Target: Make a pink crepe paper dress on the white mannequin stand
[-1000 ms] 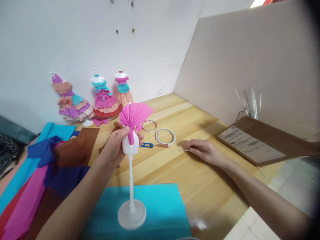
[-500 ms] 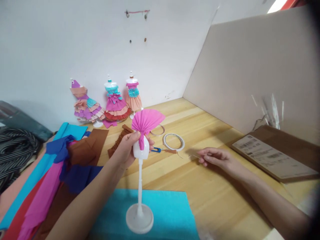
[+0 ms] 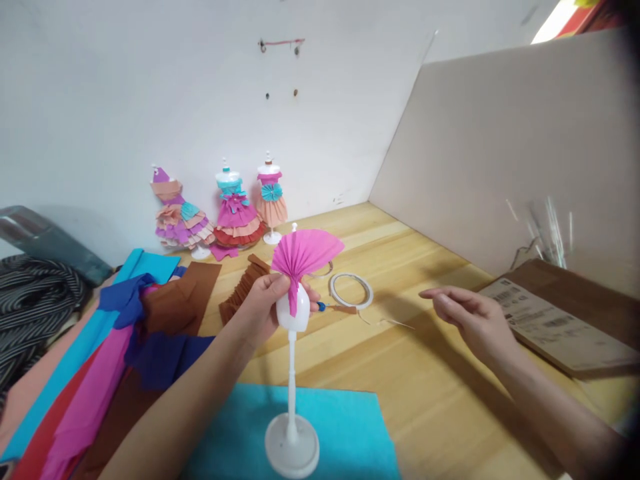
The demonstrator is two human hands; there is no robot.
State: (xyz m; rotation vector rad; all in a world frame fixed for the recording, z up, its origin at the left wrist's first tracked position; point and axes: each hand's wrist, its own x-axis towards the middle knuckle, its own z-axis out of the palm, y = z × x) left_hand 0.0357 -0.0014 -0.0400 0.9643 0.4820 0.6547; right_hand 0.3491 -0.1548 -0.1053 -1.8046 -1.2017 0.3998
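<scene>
My left hand (image 3: 265, 300) is closed around the white torso of a small dress-form stand (image 3: 301, 319), holding it upright. Under the thumb, a pink pleated paper fan (image 3: 313, 253) is pinched against the torso's front, its folds spreading up and to the right. My right hand (image 3: 475, 323) hovers over the table on the right, index finger stretched out, with nothing visible in it. To its left lies a thin pale wire or thread (image 3: 397, 323). Between the hands are a white ring-shaped roll (image 3: 371, 292), a narrow brown strip (image 3: 345, 309) and a small blue item (image 3: 321, 306), partly hidden by my fingers.
Three dress forms in paper dresses (image 3: 237, 213) stand by the wall. Colored crepe paper (image 3: 173, 293) is piled on the left, beside gathered brown paper (image 3: 245, 287). A turquoise sheet (image 3: 350, 427) lies in front. A cardboard box (image 3: 565, 320) sits at right.
My right hand has let go of the thin wire or thread, which now lies on the table, and has moved right. My left hand still holds the stand and fan.
</scene>
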